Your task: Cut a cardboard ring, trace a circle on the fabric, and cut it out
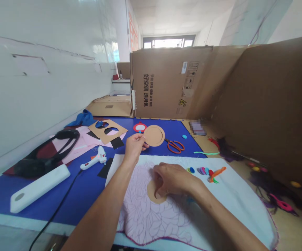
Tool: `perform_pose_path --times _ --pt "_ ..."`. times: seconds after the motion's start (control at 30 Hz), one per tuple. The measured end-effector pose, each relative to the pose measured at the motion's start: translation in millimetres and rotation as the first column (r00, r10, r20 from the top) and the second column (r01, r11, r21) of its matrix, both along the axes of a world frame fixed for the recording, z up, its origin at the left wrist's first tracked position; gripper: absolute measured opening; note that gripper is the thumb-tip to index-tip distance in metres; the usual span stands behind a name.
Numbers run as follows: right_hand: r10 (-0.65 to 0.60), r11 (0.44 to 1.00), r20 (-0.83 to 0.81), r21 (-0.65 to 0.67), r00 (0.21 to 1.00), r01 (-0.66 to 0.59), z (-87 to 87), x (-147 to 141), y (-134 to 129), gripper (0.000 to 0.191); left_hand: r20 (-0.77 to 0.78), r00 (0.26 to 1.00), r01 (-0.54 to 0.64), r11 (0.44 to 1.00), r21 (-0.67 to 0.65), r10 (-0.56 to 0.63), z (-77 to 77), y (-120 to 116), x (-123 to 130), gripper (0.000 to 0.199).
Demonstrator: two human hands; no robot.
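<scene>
Seeing at far left a white oblong device (39, 188) on the blue tabletop (83, 188), lying just before a black headset-like thing (39, 165). Noting pink sheets (84, 146) and a bunched blue cloth (84, 118) behind. Finding next a white glue gun (95, 159), trailing a black cable toward the near edge. Spotting beyond it a cardboard sheet (118, 129) with two round holes, lying over pink paper.

Coming to the left hand (135, 145), raised near the far edge of the white cloth (151, 223): pinching a round cardboard piece (154, 136) at its left rim. Noting a red-rimmed round thing (140, 127) just behind.

Seeing a cardboard disc (151, 195) lying on the cloth's leaf-like line pattern. Observing the right hand (172, 177) curling over it with bent fingers; not telling whether gripping or merely pressing.

Noting orange-handled scissors (172, 143) beyond. Continuing right: seeing small coloured lumps (203, 170) and an orange strand (217, 173) on the cloth, a green strip (205, 152) behind. Ending with a pink loop-handled thing (281, 203) amid dark clutter.
</scene>
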State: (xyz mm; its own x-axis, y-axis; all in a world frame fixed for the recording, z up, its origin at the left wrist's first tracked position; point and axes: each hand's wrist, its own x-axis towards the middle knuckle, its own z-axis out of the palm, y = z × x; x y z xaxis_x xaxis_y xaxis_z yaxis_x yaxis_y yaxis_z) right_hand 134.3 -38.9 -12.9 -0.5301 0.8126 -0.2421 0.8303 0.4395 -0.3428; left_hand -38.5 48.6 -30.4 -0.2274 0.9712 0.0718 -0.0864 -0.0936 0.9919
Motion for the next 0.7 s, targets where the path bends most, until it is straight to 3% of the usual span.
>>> perform_pose_path --times 0.17,0.27,0.4,0.5,0.6,0.7 --pt "-0.06 0.997 -0.13 -0.065 0.99 0.052 -6.5 1 8 0.024 0.001 1.0 0.005 1.0 0.01 -0.005 -0.1 0 -1 0.016" --pt "-0.089 0.981 -0.38 -0.195 0.921 0.014 -11.2 7 17 0.016 0.004 1.0 0.01 1.0 0.024 -0.01 0.4 -1 -1 0.017" --pt "-0.247 0.951 -0.72 -0.309 0.649 0.02 -11.8 23 34 0.021 0.003 1.0 0.023 0.999 0.041 -0.023 -0.2 -2 1 0.02" --pt "-0.371 0.925 -0.866 -0.315 0.335 0.212 -11.0 35 50 0.038 -0.004 0.999 0.049 0.997 0.053 -0.049 -1.3 -3 3 0.022" --pt "-0.399 0.858 -0.916 -0.357 0.04 0.369 -14.4 42 62 0.049 -0.026 0.996 0.084 0.995 0.061 -0.083 -2.1 -5 7 0.023" --pt "-0.412 0.825 -0.909 -0.403 -0.067 0.396 -20.0 44 68 0.053 -0.04 0.993 0.114 0.991 0.067 -0.112 -2.7 -7 11 0.019"
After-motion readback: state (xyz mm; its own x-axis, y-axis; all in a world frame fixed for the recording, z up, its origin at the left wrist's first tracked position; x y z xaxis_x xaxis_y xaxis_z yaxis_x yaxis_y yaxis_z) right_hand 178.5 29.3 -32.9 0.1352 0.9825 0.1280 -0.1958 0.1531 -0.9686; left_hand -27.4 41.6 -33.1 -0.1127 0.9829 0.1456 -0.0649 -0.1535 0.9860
